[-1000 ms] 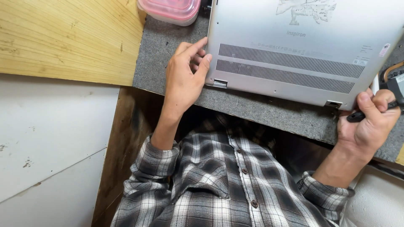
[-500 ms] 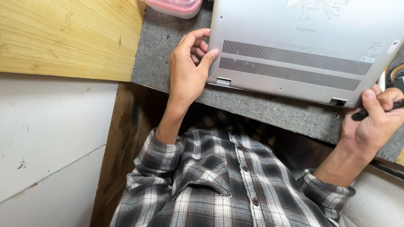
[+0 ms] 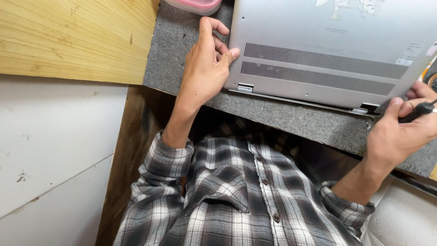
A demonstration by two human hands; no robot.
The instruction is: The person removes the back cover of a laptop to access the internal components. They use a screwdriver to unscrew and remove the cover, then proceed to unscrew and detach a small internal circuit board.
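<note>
A silver laptop (image 3: 327,41) lies bottom side up on a grey felt mat (image 3: 182,50), its vent slots facing me. My left hand (image 3: 207,64) rests at the laptop's left edge, thumb pressed on the case near the hinge corner, fingers curled and apart. My right hand (image 3: 400,130) sits at the laptop's right hinge corner and grips a dark slender tool (image 3: 421,110), likely a screwdriver, whose tip I cannot see. My plaid shirt fills the bottom of the view.
A pink plastic container (image 3: 193,5) stands at the top beyond the mat. A pale wooden board (image 3: 73,36) lies to the left of the mat, white panels below it. An orange-rimmed object (image 3: 430,73) peeks in at the right edge.
The view has shifted so the laptop and hands sit a little higher and left. My left hand's fingers have lifted off the case, leaving the thumb on it. My right hand keeps hold of the tool.
</note>
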